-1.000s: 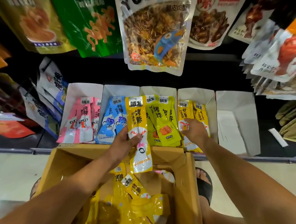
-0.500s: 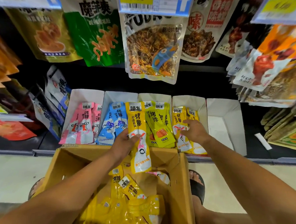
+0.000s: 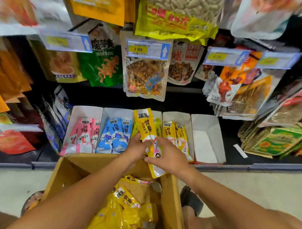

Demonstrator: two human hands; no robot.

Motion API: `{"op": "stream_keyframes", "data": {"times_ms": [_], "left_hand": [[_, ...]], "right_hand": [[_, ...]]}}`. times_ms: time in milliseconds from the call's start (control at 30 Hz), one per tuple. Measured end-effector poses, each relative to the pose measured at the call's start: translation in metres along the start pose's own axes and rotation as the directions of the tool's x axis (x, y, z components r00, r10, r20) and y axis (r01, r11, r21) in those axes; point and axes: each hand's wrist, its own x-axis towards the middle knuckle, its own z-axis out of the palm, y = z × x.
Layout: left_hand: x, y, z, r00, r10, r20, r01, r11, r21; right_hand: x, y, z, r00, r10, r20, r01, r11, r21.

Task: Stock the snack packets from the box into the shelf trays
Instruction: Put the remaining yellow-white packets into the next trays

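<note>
Midway, we judge: our left hand (image 3: pixel 137 149) and right hand (image 3: pixel 169 158) both have fingers clamped on one yellow packet (image 3: pixel 146 126), above the box (image 3: pixel 69 173), before the shelf trays (image 3: pixel 86 112). Four trays carry stock, the rightmost tray (image 3: pixel 208 125) is bare, many packets (image 3: pixel 122 217) wait in the box.

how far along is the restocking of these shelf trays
Done: pink packets, blue packets and shelved yellow packets already sit in their trays. In hand: the left hand and right hand both grip one yellow packet above the box edge. Left: the rightmost tray is empty, and a heap of yellow packets lies in the box.
</note>
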Motion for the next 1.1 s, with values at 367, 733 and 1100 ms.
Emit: {"op": "stream_keyframes", "data": {"times_ms": [367, 733, 1100], "left_hand": [[0.019, -0.040, -0.027, 0.932, 0.273, 0.240, -0.364, 0.698, 0.616], [0.083, -0.111, -0.084, 0.908, 0.327, 0.262, -0.272, -0.014, 0.962], [0.100, -0.130, -0.087, 0.889, 0.371, 0.269, -0.272, -0.047, 0.961]], "right_hand": [[0.032, 0.052, -0.001, 0.984, 0.165, -0.072, -0.159, 0.984, 0.083], [0.120, 0.156, 0.010, 0.870, 0.489, -0.070, -0.479, 0.869, 0.123], [0.158, 0.187, 0.059, 0.861, 0.503, -0.075, -0.500, 0.864, 0.055]]}}
